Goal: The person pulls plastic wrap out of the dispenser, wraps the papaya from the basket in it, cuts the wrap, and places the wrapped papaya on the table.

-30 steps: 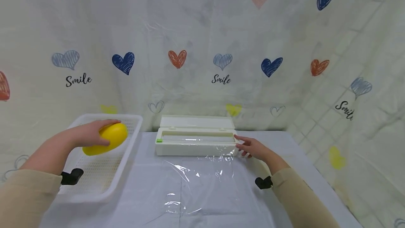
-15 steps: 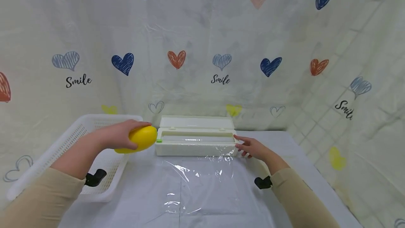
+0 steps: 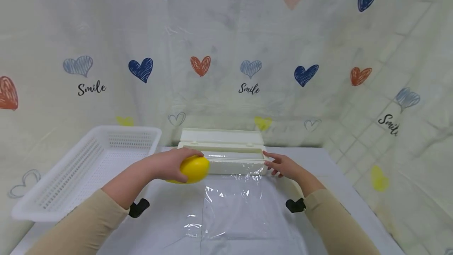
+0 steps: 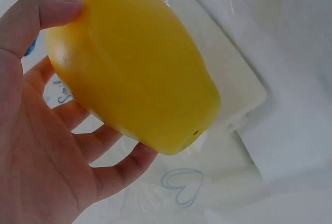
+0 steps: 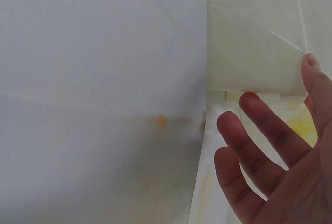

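In the head view my left hand (image 3: pixel 172 164) grips a smooth yellow oval fruit (image 3: pixel 195 169), thumb on one side and fingers beneath. The left wrist view shows the fruit (image 4: pixel 135 68) narrowing to an end with a small dark mark. It is held up above the table, overlapping the left front of a white cling film dispenser (image 3: pixel 233 167) with its lid raised. Clear cling film (image 3: pixel 233 207) runs from the dispenser over the table towards me. At the dispenser's right end rests my right hand (image 3: pixel 284 165), its fingertips (image 5: pixel 249 99) at the edge and its fingers loosely extended.
A white perforated plastic basket (image 3: pixel 26 207) stands on the left of the table. The dispenser's raised lid (image 3: pixel 223 135) leans back near the wall sheet (image 3: pixel 226 30) printed with hearts. A white cloth (image 3: pixel 339 207) covers the table.
My left hand has carried the yellow fruit rightwards from above the basket to in front of the dispenser's left part. My right hand has stayed at the dispenser's right end.
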`<state>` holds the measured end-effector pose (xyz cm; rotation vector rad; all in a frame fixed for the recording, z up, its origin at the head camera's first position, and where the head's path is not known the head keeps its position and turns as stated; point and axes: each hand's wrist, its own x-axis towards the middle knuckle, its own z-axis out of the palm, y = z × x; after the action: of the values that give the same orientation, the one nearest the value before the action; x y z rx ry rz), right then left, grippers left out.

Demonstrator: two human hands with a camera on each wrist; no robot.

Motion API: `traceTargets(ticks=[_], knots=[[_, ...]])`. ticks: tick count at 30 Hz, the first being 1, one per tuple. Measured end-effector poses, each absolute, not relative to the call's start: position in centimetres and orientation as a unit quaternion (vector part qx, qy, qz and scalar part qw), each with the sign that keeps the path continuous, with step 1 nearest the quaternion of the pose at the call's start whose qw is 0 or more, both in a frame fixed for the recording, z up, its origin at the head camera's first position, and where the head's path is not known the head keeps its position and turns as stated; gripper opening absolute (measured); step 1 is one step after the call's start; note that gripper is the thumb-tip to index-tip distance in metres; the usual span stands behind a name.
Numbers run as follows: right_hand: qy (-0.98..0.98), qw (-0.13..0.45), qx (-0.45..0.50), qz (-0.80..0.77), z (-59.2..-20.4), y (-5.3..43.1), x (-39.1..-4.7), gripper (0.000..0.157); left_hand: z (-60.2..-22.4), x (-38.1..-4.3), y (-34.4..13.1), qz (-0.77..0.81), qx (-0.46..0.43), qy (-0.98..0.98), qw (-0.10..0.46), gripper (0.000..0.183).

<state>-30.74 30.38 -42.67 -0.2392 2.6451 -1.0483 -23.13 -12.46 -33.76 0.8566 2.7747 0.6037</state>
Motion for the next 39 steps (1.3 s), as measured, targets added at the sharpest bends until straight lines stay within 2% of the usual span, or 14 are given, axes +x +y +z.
traceTargets(ticks=[19,32,39], knots=[[0.914,0.150,-0.092,-0.365,-42.6,30.5,-30.8,0.063,-37.7,-23.7,-3.4,0.122,0.344,0.928,0.080,0.070],[0.917,0.157,-0.077,-0.357,-42.4,30.0,-30.8,0.064,-40.1,-24.2,-1.9,0.094,0.327,0.938,0.062,0.070],[0.919,0.153,-0.073,-0.356,-42.5,30.1,-30.8,0.063,-41.1,-24.5,-2.0,0.104,0.336,0.935,0.043,0.064]])
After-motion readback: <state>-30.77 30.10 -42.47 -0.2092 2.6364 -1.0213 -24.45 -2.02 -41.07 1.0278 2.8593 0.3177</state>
